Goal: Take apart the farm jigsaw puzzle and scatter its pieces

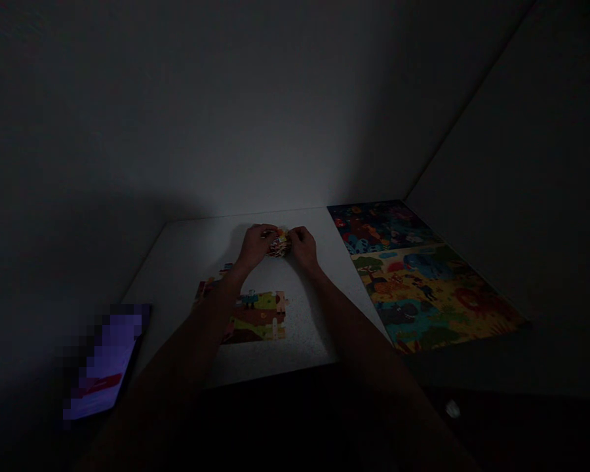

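Note:
The scene is very dim. Both my hands meet at the far middle of a white table (319, 328). My left hand (255, 246) and my right hand (303, 247) have their fingers curled round a small bunch of colourful puzzle pieces (278, 244) held between them. Nearer to me, partly under my left forearm, lies a partly joined patch of puzzle (258, 318) with green, brown and yellow areas. A few more joined pieces (207, 286) show at its left edge.
A large colourful animal picture sheet (413, 275) lies along the table's right side, reaching past the front edge. A lit screen (105, 364) glows purple at lower left, off the table. Bare walls close the table's back and right.

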A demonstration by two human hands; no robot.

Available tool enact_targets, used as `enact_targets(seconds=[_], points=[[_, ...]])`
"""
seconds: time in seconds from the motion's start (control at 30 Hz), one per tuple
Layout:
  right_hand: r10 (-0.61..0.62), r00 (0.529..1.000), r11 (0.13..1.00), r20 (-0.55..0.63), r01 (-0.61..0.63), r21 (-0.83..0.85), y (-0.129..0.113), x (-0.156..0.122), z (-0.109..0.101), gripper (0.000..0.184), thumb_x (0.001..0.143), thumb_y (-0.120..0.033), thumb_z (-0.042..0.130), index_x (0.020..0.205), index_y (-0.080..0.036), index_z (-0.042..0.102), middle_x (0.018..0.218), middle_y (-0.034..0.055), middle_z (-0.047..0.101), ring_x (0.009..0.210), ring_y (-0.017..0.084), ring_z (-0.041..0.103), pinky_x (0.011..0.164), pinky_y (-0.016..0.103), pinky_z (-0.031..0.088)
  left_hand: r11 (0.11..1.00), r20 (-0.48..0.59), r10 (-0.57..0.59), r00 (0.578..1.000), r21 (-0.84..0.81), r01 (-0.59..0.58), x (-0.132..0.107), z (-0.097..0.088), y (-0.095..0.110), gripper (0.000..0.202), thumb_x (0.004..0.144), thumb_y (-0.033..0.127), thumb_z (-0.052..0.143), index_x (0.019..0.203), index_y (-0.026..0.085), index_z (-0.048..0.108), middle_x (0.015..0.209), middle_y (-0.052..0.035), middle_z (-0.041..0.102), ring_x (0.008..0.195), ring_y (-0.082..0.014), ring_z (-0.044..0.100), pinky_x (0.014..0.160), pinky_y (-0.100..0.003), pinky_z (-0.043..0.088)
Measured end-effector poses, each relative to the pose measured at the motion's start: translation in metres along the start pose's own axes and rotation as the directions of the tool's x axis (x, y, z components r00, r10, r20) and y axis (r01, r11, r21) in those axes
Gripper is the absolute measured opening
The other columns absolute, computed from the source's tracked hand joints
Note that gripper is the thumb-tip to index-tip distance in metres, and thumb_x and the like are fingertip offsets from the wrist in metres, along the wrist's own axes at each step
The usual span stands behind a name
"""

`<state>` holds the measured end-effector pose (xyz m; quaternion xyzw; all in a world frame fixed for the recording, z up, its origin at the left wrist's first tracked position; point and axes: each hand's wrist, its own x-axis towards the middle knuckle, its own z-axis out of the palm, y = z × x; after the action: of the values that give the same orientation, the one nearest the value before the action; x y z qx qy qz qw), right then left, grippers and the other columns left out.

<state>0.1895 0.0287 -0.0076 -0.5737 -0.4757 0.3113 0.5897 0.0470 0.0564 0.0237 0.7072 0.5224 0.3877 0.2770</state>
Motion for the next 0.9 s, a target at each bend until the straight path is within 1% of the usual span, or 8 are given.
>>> enact_targets(seconds=[0.17, 0.27, 0.33, 0.5, 0.57, 0.7, 0.8, 0.9], points=[[-0.008, 1.0, 1.0, -0.002, 0.008, 0.01, 0.002, 0.0, 0.0, 0.022, 0.08, -0.044, 0.05, 0.078, -0.022, 0.055, 0.073, -0.0028, 0.06, 0.074, 0.015, 0.054, 0.072, 0.027, 0.042, 0.999, -0.037, -0.004, 0.999, -0.042, 0.002, -0.008, -0.002, -0.002, 0.031, 0.089, 0.035, 0.056, 0.108, 0.014, 0.069, 0.112, -0.0117, 0.067, 0.098, -0.0205, 0.064, 0.092, -0.034, 0.051], [-0.005, 1.0, 1.0, -0.001, 0.005, 0.02, 0.003, -0.001, 0.0, 0.024, 0.08, -0.045, 0.05, 0.079, -0.022, 0.056, 0.074, -0.0022, 0.061, 0.075, 0.016, 0.055, 0.071, 0.027, 0.043, 0.999, -0.103, -0.012, 0.995, -0.041, 0.008, -0.019, -0.014, -0.009, 0.04, 0.092, 0.039, 0.05, 0.12, 0.014, 0.063, 0.122, -0.0134, 0.063, 0.101, -0.0195, 0.063, 0.093, -0.033, 0.051], [-0.003, 1.0, 1.0, -0.003, 0.003, 0.024, 0.003, -0.001, -0.001, 0.024, 0.079, -0.046, 0.05, 0.078, -0.022, 0.056, 0.075, -0.0016, 0.061, 0.075, 0.016, 0.055, 0.07, 0.027, 0.043, 1.0, -0.104, -0.021, 0.994, 0.001, 0.021, -0.028, -0.028, -0.018, 0.04, 0.092, 0.041, 0.048, 0.118, 0.015, 0.064, 0.122, -0.0126, 0.064, 0.104, -0.0203, 0.063, 0.095, -0.034, 0.05], [0.001, 1.0, 1.0, 0.002, -0.001, 0.014, 0.002, 0.0, -0.001, 0.025, 0.076, -0.046, 0.051, 0.078, -0.022, 0.056, 0.074, -0.0009, 0.061, 0.074, 0.017, 0.055, 0.07, 0.028, 0.043, 0.992, 0.003, -0.044, 0.999, 0.118, 0.044, -0.05, -0.062, -0.04, 0.037, 0.09, 0.048, 0.046, 0.098, 0.019, 0.068, 0.102, -0.0078, 0.07, 0.098, -0.0235, 0.064, 0.087, -0.034, 0.052], [0.01, 1.0, 1.0, -0.001, -0.01, 0.011, 0.003, 0.0, -0.001, 0.023, 0.075, -0.045, 0.052, 0.078, -0.022, 0.056, 0.073, -0.001, 0.061, 0.075, 0.017, 0.055, 0.07, 0.028, 0.043, 0.98, 0.085, 0.011, 0.996, 0.199, -0.028, -0.053, -0.071, -0.044, 0.035, 0.089, 0.046, 0.046, 0.092, 0.02, 0.069, 0.095, -0.0077, 0.071, 0.095, -0.0242, 0.064, 0.088, -0.036, 0.051], [0.01, 1.0, 1.0, -0.012, -0.01, 0.022, 0.002, 0.0, -0.002, 0.024, 0.075, -0.046, 0.053, 0.077, -0.022, 0.056, 0.073, -0.001, 0.06, 0.076, 0.018, 0.055, 0.072, 0.029, 0.044, 0.913, 0.245, 0.136, 0.96, 0.345, -0.217, -0.057, -0.084, -0.05, 0.029, 0.087, 0.041, 0.048, 0.086, 0.022, 0.07, 0.095, -0.0093, 0.07, 0.096, -0.0259, 0.062, 0.093, -0.041, 0.047], [-0.006, 0.999, 1.0, -0.035, 0.006, 0.011, -0.005, -0.004, -0.004, 0.023, 0.075, -0.044, 0.053, 0.078, -0.022, 0.056, 0.075, -0.0002, 0.06, 0.076, 0.018, 0.055, 0.073, 0.03, 0.044, 0.878, 0.215, 0.144, 0.966, 0.423, -0.225, -0.064, -0.086, -0.055, 0.029, 0.089, 0.038, 0.047, 0.087, 0.02, 0.07, 0.095, -0.0103, 0.068, 0.096, -0.0255, 0.06, 0.092, -0.041, 0.046], [-0.106, 0.993, 0.994, -0.056, 0.105, -0.017, -0.02, -0.013, -0.008, 0.021, 0.078, -0.043, 0.053, 0.08, -0.021, 0.056, 0.076, 0.0002, 0.059, 0.076, 0.018, 0.054, 0.073, 0.03, 0.043, 0.845, 0.151, 0.123, 0.981, 0.503, -0.183, -0.071, -0.083, -0.057, 0.026, 0.09, 0.037, 0.049, 0.088, 0.02, 0.068, 0.095, -0.0103, 0.065, 0.095, -0.0261, 0.058, 0.093, -0.043, 0.044]])
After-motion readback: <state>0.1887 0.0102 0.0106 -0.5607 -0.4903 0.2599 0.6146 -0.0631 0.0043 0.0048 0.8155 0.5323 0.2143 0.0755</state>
